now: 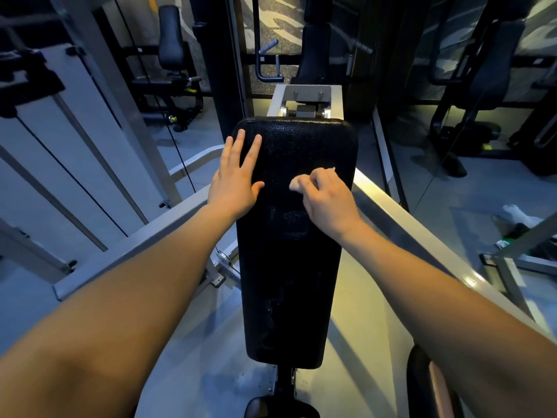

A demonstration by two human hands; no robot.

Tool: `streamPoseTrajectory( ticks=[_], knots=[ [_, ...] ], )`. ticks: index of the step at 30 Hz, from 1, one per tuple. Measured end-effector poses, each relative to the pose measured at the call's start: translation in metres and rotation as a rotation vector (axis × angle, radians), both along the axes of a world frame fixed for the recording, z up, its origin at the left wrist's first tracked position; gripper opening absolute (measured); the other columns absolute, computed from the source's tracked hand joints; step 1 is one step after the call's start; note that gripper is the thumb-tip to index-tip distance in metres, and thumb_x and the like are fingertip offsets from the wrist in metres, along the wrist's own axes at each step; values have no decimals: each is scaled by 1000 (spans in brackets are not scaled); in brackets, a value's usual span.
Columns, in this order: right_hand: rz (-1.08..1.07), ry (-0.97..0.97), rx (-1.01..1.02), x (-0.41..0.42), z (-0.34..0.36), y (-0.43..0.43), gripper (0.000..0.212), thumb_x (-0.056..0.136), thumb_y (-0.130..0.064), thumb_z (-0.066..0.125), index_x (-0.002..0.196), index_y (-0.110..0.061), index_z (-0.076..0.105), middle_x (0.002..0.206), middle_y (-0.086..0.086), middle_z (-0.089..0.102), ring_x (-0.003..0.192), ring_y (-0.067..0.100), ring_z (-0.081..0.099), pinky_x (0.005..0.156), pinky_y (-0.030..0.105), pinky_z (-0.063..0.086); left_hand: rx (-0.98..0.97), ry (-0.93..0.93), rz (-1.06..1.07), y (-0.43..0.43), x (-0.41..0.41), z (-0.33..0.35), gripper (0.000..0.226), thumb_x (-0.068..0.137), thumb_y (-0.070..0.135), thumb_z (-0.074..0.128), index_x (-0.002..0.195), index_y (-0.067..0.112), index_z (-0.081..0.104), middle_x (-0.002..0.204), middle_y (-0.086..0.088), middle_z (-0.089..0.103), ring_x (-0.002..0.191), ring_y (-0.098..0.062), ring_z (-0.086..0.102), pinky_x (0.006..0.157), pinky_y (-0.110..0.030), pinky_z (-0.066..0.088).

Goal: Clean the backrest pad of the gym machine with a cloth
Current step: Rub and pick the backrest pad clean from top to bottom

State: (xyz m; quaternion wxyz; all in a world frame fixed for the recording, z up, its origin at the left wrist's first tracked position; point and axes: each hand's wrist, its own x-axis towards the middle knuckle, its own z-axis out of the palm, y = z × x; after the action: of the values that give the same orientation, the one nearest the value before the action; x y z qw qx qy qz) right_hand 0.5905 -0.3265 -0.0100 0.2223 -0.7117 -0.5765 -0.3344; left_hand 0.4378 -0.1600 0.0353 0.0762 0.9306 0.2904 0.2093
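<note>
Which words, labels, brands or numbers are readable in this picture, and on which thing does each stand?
No text can be read.
The backrest pad and the cloth bear no print.
A white sticker on a black bar behind: too small to read.

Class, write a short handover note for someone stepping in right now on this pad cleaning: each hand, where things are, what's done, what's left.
Left hand: flat, fingers straight, resting on the upper left edge of the backrest pad.
Right hand: grips the bunched cloth against the pad's upper middle.
Done: hard to say. Faint streaks show on the middle and lower pad, and it is unclear whether they are wipe marks or dirt.
Left: probably wipe the whole pad, from top edge to bottom.
</note>
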Motion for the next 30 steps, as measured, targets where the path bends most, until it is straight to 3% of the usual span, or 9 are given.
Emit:
streamPoseTrajectory(
  ticks=[7, 10, 14, 19, 23, 27, 30],
  knots=[
    [-153, -52, 137, 5, 40, 33, 18, 95, -15, 57, 112, -17, 64, 109, 12, 58, 104, 34, 45, 86, 45, 42, -122, -47, -10, 1, -24, -18, 92, 94, 11, 59, 158, 45, 2, 165, 17, -10, 153, -21, -2, 106, -51, 46],
    [-176, 0, 147, 8, 24, 35, 30, 91, -12, 61, 119, -22, 64, 124, 12, 50, 113, 35, 43, 95, 48, 40, -160, 24, -51, 2, -30, -28, 96, 93, 7, 58, 158, 45, -2, 164, 17, -19, 153, -20, -4, 114, -49, 37],
    [-182, 9, 135, 8, 28, 37, 29, 93, -16, 56, 119, -27, 64, 131, 5, 33, 118, 33, 39, 100, 48, 37, -183, 63, -52, 5, -31, -24, 97, 92, 8, 57, 158, 44, -4, 163, 17, -22, 152, -21, -1, 113, -44, 34],
    [-283, 27, 179, -1, 20, 34, 34, 96, -21, 57, 126, -34, 64, 138, 10, 43, 126, 34, 35, 104, 48, 36, -184, 53, -62, 5, -31, -24, 97, 91, 9, 56, 158, 44, -4, 163, 17, -22, 150, -24, 9, 107, -40, 39],
    [-189, 69, 273, -4, 18, 38, 31, 98, -8, 56, 122, -20, 71, 119, 15, 62, 107, 34, 48, 90, 42, 49, -191, 64, -60, 3, -29, -23, 98, 91, 10, 58, 158, 44, -5, 163, 17, -24, 149, -27, 15, 98, -38, 48],
    [25, -56, 136, -10, 18, 44, 25, 97, -5, 58, 118, -10, 71, 105, 15, 62, 91, 31, 54, 73, 38, 50, -190, 52, -62, 3, -28, -25, 102, 90, 6, 58, 158, 44, -7, 163, 15, -26, 150, -28, 17, 94, -34, 47],
    [-20, -45, 80, -19, 15, 53, 26, 95, -5, 62, 119, -8, 68, 104, 13, 60, 88, 29, 54, 66, 35, 46, -173, 42, -68, 5, -29, -27, 103, 90, 1, 57, 157, 45, -7, 163, 16, -26, 148, -28, 22, 91, -35, 50]
  ],
)
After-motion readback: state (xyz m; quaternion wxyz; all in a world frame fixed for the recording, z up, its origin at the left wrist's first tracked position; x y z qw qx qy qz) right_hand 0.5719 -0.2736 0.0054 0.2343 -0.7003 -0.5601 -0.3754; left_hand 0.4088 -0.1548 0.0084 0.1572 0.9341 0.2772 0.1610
